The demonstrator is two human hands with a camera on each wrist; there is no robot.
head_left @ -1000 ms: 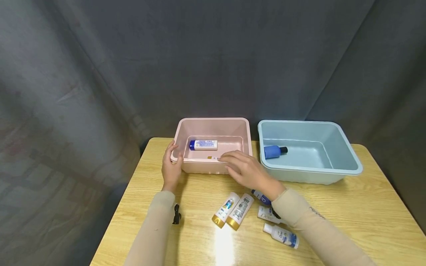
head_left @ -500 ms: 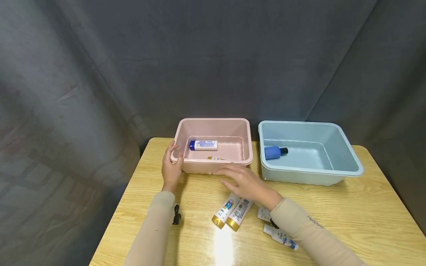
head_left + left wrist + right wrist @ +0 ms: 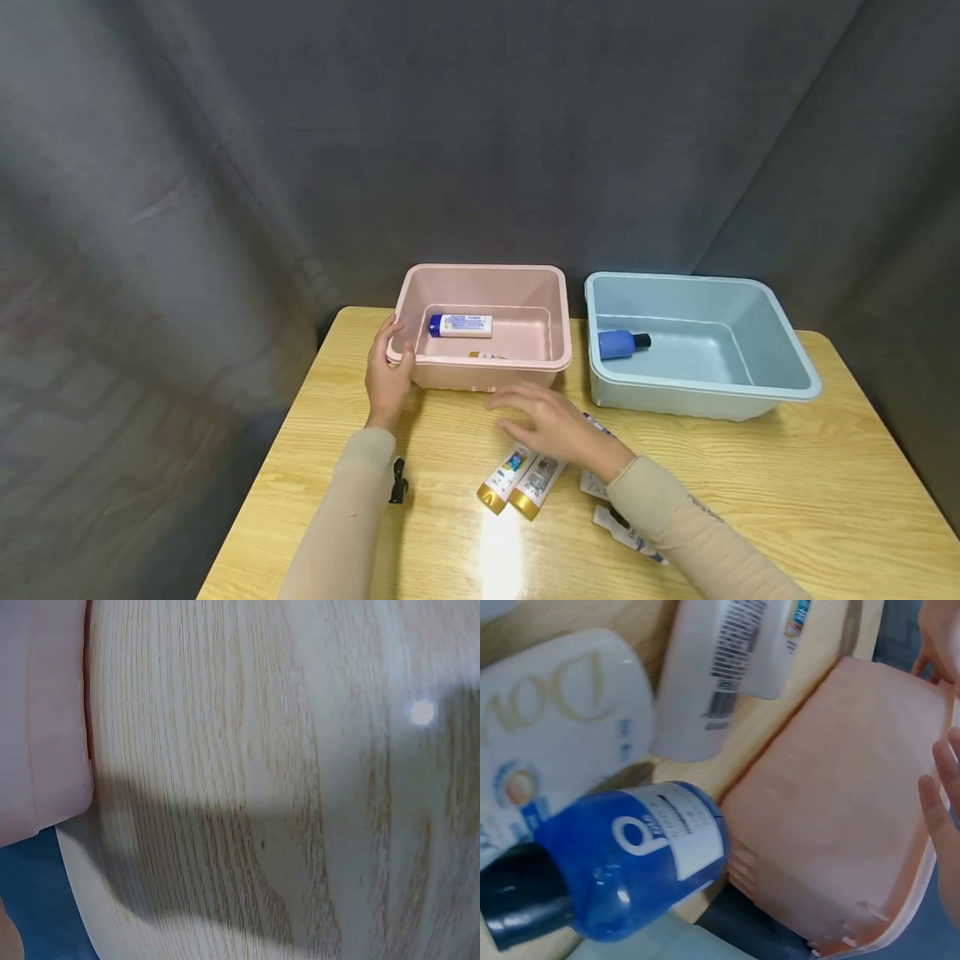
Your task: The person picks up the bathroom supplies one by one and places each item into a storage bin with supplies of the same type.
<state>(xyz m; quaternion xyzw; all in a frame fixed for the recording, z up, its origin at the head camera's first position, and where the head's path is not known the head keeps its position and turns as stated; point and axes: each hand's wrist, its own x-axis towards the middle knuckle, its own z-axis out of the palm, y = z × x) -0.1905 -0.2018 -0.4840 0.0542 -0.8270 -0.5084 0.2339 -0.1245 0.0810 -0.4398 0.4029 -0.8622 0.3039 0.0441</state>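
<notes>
Bottles (image 3: pixel 539 484) lie partly behind the right hand (image 3: pixel 547 423), near the blue bin (image 3: pixel 697 399).

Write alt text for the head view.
A person's left hand holds the near left corner of a pink bin containing two tubes, one barely visible; the empty right hand hovers in front. To the right, a blue bin holds a blue bottle. Gold-capped tubes and more bottles lie on the table, partly hidden.

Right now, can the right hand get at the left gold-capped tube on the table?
Likely yes: the right hand looks empty and close by, and the left gold-capped tube lies with its cap end uncovered.
</notes>
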